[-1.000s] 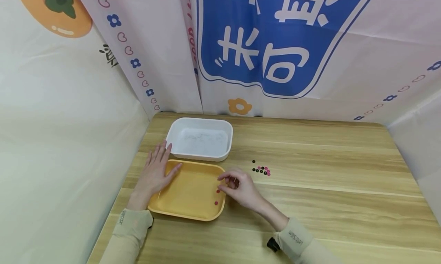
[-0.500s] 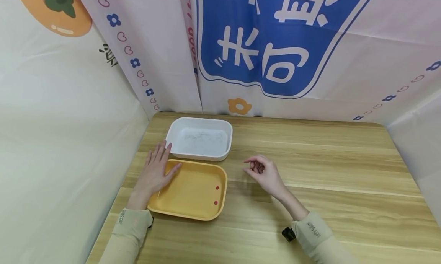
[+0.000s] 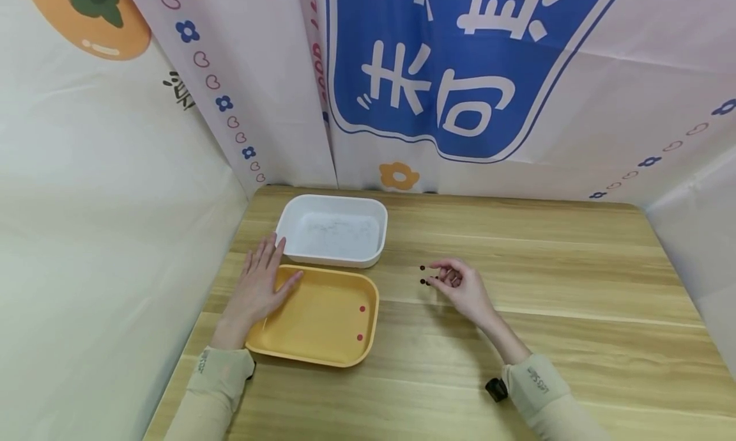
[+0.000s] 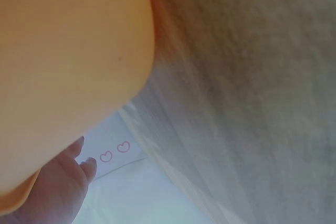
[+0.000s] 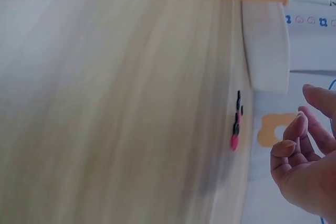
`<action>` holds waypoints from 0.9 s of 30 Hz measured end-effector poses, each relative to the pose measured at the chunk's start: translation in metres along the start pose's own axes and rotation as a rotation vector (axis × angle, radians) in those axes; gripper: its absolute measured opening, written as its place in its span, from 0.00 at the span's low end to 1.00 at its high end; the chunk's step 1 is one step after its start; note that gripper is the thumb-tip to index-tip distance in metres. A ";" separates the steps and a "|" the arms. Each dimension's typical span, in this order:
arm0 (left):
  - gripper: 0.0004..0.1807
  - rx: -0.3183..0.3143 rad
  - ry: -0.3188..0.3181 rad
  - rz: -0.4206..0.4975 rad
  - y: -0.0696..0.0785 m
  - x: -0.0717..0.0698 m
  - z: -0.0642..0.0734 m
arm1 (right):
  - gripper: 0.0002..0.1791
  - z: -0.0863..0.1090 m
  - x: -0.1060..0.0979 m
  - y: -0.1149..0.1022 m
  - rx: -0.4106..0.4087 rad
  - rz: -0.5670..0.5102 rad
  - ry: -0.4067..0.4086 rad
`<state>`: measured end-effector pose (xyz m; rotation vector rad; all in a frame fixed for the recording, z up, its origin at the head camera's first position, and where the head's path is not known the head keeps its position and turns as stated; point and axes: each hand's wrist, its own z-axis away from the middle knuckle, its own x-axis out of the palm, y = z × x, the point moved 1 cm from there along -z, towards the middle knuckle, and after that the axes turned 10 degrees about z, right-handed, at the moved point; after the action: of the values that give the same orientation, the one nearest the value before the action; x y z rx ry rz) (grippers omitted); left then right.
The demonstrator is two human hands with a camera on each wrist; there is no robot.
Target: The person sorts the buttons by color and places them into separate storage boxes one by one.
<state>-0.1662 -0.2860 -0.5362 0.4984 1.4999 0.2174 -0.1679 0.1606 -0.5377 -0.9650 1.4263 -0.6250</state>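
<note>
My left hand (image 3: 257,291) rests on the left rim of a yellow tray (image 3: 310,323), fingers straight and thumb over its inside. In the tray, near its right wall, lie two small red discs (image 3: 362,309) that look like buttons. My right hand (image 3: 464,294) hovers over a group of small black button-like discs (image 3: 422,281), partly hidden by it. Its thumb and forefinger stand apart with nothing visible between them; the other fingers are bent. Pink discs (image 5: 234,142) lie among black ones in the right wrist view, below that hand.
Behind the yellow tray stands a white tray (image 3: 339,262), with no discs visible in it. The wooden table (image 3: 546,339) reaches to the right, and printed cloth (image 3: 489,166) hangs along its back and sides.
From the yellow tray's right rim, my right hand has moved right to the loose discs. The upper red disc in the tray has shifted slightly away. My left hand has stayed put.
</note>
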 end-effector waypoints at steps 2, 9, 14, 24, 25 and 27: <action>0.51 0.001 0.001 0.001 0.000 0.000 0.000 | 0.17 0.000 -0.002 0.005 0.014 0.009 0.001; 0.51 -0.002 0.001 0.000 -0.002 0.001 -0.001 | 0.18 0.001 -0.014 0.022 0.074 0.082 -0.024; 0.51 0.002 0.006 0.000 -0.002 0.000 -0.001 | 0.16 0.000 -0.019 0.029 0.106 0.133 -0.047; 0.51 -0.001 0.000 0.003 -0.001 -0.001 0.000 | 0.13 -0.002 -0.017 0.037 0.100 0.223 -0.075; 0.51 0.000 0.001 0.005 -0.001 -0.001 0.000 | 0.12 -0.003 -0.016 0.038 0.099 0.228 -0.079; 0.51 0.003 0.003 0.006 0.000 -0.001 0.000 | 0.10 -0.004 -0.016 0.038 0.096 0.245 -0.087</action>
<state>-0.1665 -0.2865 -0.5349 0.5054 1.5022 0.2202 -0.1799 0.1925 -0.5612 -0.7198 1.3972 -0.4600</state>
